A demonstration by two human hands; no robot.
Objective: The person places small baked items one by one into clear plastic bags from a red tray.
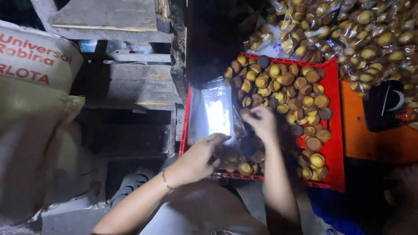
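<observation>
The left hand (202, 159) pinches the near edge of a clear plastic bag (213, 113) lying lengthwise over the red tray (334, 143); the right hand (261, 124), grip closed on small round cakes (283, 91), hovers just right of the bag.

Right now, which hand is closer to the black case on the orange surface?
Right. The right hand is over the red tray, nearer the black case; the left hand holds the clear bag, farther away.
</observation>
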